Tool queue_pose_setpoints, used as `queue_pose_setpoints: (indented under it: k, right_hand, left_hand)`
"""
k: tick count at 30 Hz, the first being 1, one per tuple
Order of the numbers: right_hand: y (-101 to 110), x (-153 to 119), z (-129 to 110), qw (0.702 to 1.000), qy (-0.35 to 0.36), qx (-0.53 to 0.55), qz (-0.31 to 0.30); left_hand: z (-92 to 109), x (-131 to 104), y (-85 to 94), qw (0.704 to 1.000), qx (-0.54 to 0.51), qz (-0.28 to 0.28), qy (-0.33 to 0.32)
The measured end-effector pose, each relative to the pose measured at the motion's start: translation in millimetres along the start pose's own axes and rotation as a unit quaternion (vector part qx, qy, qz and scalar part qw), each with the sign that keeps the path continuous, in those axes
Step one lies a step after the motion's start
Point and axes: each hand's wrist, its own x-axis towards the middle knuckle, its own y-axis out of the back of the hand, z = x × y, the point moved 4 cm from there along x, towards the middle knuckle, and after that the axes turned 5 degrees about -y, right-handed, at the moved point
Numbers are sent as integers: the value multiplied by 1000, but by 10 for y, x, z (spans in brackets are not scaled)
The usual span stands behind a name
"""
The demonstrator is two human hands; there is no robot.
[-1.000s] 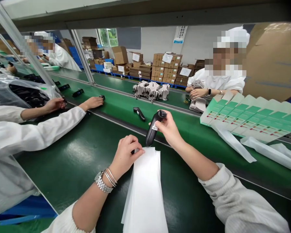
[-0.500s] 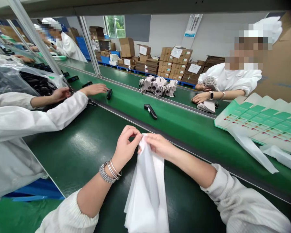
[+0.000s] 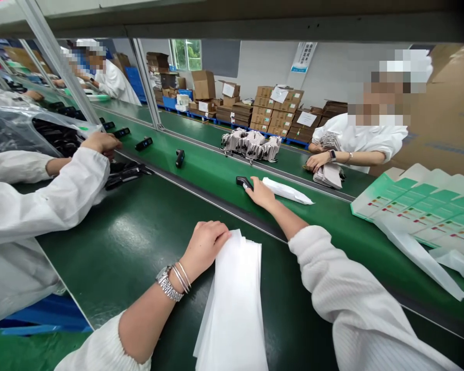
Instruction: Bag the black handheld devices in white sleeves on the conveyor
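Note:
My left hand (image 3: pixel 205 243) is closed on the top edge of a stack of thin white sleeves (image 3: pixel 237 304), thumb on top, on the green tabletop. My right hand (image 3: pixel 261 193) reaches over to the green belt, its fingers closed around the handle of a black angled handheld device (image 3: pixel 243 181). The palm hides much of that handle. Just beyond this hand a white sleeve (image 3: pixel 288 190) lies on the belt; whether it holds anything I cannot tell.
More black devices (image 3: pixel 180 158) lie along the belt (image 3: pixel 212 180) to the left. A co-worker's hand (image 3: pixel 100 143) is over a dark pile there. Printed green-and-white cartons (image 3: pixel 417 206) and loose sleeves (image 3: pixel 421 257) sit at right. Opposite, another person handles grey bundles (image 3: pixel 328 175).
My right hand has left the sleeve stack and moved forward onto the device. A white sleeve now lies on the belt beside it. The left co-worker's hand has drawn back from the belt.

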Motion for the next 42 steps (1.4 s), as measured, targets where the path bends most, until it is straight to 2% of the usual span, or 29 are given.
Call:
queue_pose_setpoints:
  k: [4, 8, 10, 12, 14, 18, 21, 24, 28, 33, 36, 38, 40, 42]
  right_hand:
    - [-111, -32, -78, 995, 0, 96, -12]
    - [-39, -311, -245, 974, 13, 225, -24]
    - [-32, -539, -350, 883, 38, 459, -92]
    - [-27, -768, -428, 812, 56, 566, -129]
    - [-46, -957, -472, 787, 60, 595, -153]
    - [-134, -1176, -513, 789, 59, 582, -189]
    - [-184, -1273, -573, 813, 90, 539, -201]
    - [-204, -1376, -666, 836, 124, 489, -216]
    - [-226, -1465, -709, 837, 73, 476, -257]
    - [-233, -1536, -698, 804, 50, 484, -341]
    - [-296, -1636, -724, 748, 22, 499, -436]
    - [-307, -1673, -750, 717, 4, 517, -468]
    - [-223, -1596, -739, 720, 9, 549, -424]
    - [-32, -1387, -642, 749, 26, 579, -322]
  left_hand:
    - [38, -12, 26, 1000, -23, 12, -14]
    - [43, -16, 76, 998, -3, 48, -41]
    - [9, -7, 91, 997, -18, 61, -34]
    - [-17, -1, 97, 997, -44, 66, -23]
    - [-9, -4, 99, 995, -79, 62, -23]
    - [52, -28, 118, 990, -124, 62, -27]
    - [65, -39, 142, 989, -128, 76, -24]
    - [38, -52, 183, 985, -119, 120, -20]
    - [-5, -83, 224, 978, -119, 170, 6]
    - [44, -106, 244, 969, -146, 200, 13]
    - [58, -102, 243, 962, -168, 216, 18]
    - [46, -91, 232, 957, -188, 218, 25]
    - [31, -71, 212, 955, -207, 211, 28]
    - [22, -47, 188, 954, -219, 201, 32]
